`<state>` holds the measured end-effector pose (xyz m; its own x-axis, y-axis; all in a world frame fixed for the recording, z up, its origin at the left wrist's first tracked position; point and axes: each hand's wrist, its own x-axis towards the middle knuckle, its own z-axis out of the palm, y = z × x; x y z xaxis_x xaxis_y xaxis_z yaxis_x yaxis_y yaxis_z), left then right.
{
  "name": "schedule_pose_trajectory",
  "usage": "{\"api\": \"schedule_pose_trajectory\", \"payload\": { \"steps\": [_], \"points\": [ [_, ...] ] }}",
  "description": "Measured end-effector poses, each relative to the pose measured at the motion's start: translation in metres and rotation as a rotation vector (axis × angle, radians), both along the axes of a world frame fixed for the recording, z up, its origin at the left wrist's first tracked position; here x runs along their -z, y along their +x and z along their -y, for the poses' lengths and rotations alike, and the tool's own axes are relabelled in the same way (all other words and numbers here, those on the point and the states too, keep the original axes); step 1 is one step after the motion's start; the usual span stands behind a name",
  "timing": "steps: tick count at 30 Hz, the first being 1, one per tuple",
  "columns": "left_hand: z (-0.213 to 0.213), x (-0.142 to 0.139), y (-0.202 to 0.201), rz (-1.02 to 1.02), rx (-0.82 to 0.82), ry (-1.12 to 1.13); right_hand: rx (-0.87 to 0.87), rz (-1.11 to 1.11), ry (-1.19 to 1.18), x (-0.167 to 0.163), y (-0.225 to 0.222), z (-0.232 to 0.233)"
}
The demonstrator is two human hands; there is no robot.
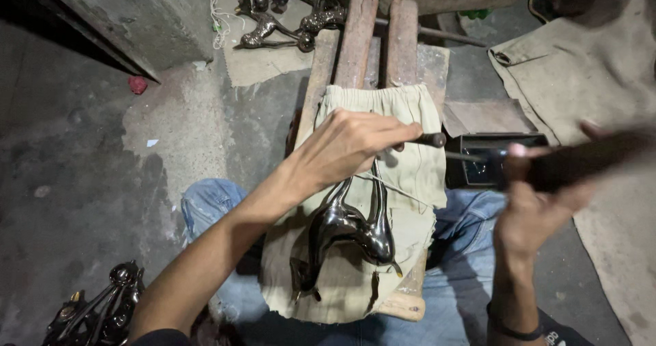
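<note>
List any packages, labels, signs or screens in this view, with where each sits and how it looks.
None of these can be made out.
Nearest in kind: a small black open box on the floor, right of the cloth-covered wooden bench, beside the right hand.

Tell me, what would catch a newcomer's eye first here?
Probably the shiny dark metal figure lying on a pale cloth over wooden planks across the person's lap. The left hand holds a thin tool above it, and the blurred right hand grips a dark handle beside it.
</note>
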<state>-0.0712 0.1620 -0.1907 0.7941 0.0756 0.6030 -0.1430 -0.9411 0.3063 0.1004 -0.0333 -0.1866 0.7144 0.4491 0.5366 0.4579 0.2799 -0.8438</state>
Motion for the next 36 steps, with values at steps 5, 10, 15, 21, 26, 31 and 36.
{"api": "schedule_pose_trajectory", "payload": {
  "steps": [5,10,15,21,26,31,36],
  "points": [
    [0.003,0.000,-0.005,0.109,-0.052,0.135,0.057,0.064,0.026,0.029,-0.002,0.005],
    [0.007,-0.006,-0.010,0.035,-0.040,0.110,0.235,0.540,-0.159,0.045,0.012,0.015],
    [0.002,-0.011,-0.004,0.030,0.015,0.072,0.101,0.351,-0.071,0.042,0.018,0.013],
    [-0.004,-0.012,0.004,-0.100,0.056,-0.001,0.097,0.263,0.007,0.028,0.004,0.004],
    [-0.004,-0.014,0.001,-0.063,0.013,0.133,0.156,0.377,-0.277,0.003,-0.014,-0.007],
    [-0.002,-0.014,-0.003,-0.111,0.014,0.100,0.118,0.352,-0.155,-0.007,-0.023,-0.015],
    [0.000,-0.013,-0.005,-0.062,0.046,0.036,0.159,0.049,-0.079,-0.002,-0.016,-0.005]
  ]
}}
